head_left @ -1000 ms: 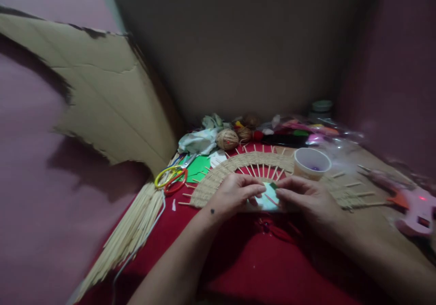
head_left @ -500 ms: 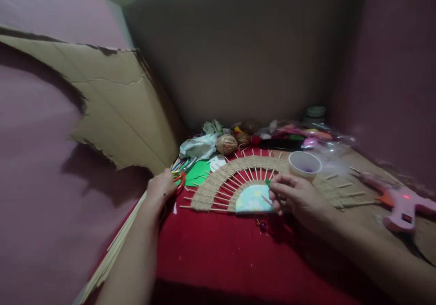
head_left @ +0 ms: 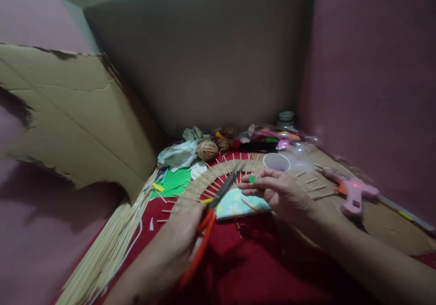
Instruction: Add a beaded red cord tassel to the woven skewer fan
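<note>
My left fingers [head_left: 195,218] grip scissors [head_left: 210,215], blades toward 1 o'clock; right fingers [head_left: 270,182] pinch green scrap [head_left: 252,179]. Both raised; blades need skin clearance.

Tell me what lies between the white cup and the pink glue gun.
Between cup and glue gun: stick ends of the woven fan, head view.

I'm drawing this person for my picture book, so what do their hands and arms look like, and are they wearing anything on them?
The left hand and right hand are both bare, with no gloves. No sleeve, watch or bracelet shows on either forearm. I see no ring on the right hand; the left is too blurry to tell.
</note>
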`<control>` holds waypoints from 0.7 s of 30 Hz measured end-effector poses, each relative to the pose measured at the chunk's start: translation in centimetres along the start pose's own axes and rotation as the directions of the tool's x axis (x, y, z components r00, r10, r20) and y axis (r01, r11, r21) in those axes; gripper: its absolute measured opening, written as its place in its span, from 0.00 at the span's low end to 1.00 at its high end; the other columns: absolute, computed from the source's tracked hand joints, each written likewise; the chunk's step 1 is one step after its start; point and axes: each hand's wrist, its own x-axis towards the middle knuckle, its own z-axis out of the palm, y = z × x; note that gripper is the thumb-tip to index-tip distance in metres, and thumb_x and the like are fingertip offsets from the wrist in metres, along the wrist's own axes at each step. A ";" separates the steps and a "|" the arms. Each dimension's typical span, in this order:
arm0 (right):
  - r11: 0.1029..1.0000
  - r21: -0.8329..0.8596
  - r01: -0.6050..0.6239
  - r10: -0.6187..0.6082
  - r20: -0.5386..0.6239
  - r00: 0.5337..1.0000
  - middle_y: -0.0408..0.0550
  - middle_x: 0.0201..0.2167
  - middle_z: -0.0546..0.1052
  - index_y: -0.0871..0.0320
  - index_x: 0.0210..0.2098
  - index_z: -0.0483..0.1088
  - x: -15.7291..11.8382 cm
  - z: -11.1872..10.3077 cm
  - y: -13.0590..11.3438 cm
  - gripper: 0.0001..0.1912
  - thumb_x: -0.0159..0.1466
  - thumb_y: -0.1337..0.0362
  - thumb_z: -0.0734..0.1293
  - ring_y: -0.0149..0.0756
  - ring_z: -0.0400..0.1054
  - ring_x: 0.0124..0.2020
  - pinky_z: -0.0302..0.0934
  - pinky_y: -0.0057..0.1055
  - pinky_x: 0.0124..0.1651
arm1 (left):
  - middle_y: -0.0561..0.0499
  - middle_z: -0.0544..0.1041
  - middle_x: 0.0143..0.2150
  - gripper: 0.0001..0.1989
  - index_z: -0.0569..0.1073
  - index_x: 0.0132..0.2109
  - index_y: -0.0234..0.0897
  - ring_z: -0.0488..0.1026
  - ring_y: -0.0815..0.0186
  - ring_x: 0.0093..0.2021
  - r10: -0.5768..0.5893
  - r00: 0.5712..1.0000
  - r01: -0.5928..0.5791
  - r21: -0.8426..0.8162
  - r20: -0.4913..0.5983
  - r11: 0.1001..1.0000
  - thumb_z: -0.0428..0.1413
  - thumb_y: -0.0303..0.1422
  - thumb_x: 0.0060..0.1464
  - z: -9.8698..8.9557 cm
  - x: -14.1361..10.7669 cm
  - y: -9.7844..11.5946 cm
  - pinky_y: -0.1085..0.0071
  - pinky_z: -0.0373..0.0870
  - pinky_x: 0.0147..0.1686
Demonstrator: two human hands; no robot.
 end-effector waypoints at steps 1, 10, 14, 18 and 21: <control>1.000 0.018 0.013 -0.014 0.014 1.000 0.45 0.24 0.74 0.60 0.23 0.68 -0.2 0.1 -0.2 0.09 0.48 0.70 0.74 0.39 0.73 0.32 0.65 0.40 0.43 | 0.48 0.77 0.38 0.12 0.71 0.41 0.41 0.72 0.61 0.37 0.018 0.999 -0.017 -0.029 0.027 0.999 0.47 0.40 0.57 0.4 0.1 1.0 0.69 0.69 0.38; 0.995 0.085 0.049 -0.046 -0.038 0.998 0.43 0.28 0.75 0.60 0.21 0.68 -0.5 0.3 -0.5 0.11 0.45 0.70 0.75 0.34 0.73 0.29 0.66 0.38 0.42 | 0.45 0.77 0.39 0.13 0.69 0.44 0.37 0.72 0.61 0.34 -0.029 0.978 0.038 -0.038 0.208 0.999 0.44 0.38 0.59 1.7 0.6 3.0 0.68 0.68 0.33; 0.995 0.099 0.028 -0.025 -0.037 0.999 0.42 0.27 0.75 0.60 0.21 0.67 -0.5 0.2 -0.3 0.12 0.44 0.70 0.75 0.33 0.72 0.28 0.65 0.35 0.37 | 0.45 0.77 0.38 0.14 0.70 0.45 0.38 0.72 0.61 0.35 -0.049 0.982 0.052 -0.013 0.184 0.999 0.45 0.38 0.58 2.4 0.5 2.7 0.68 0.68 0.35; 0.996 0.086 0.024 -0.021 -0.034 0.999 0.41 0.24 0.74 0.59 0.21 0.67 -0.5 0.1 -0.2 0.11 0.44 0.70 0.75 0.33 0.71 0.28 0.64 0.32 0.33 | 0.45 0.78 0.39 0.14 0.69 0.46 0.38 0.73 0.61 0.35 -0.067 0.981 0.070 -0.011 0.183 0.997 0.45 0.39 0.59 2.7 0.6 2.9 0.68 0.69 0.35; 0.998 0.058 0.034 -0.032 -0.034 0.999 0.40 0.22 0.73 0.59 0.21 0.67 -0.5 0.0 -0.1 0.10 0.44 0.70 0.74 0.32 0.70 0.28 0.63 0.31 0.35 | 0.44 0.78 0.38 0.15 0.69 0.46 0.37 0.73 0.61 0.34 -0.058 0.984 0.064 -0.031 0.167 0.997 0.45 0.39 0.59 2.9 0.7 3.0 0.67 0.69 0.34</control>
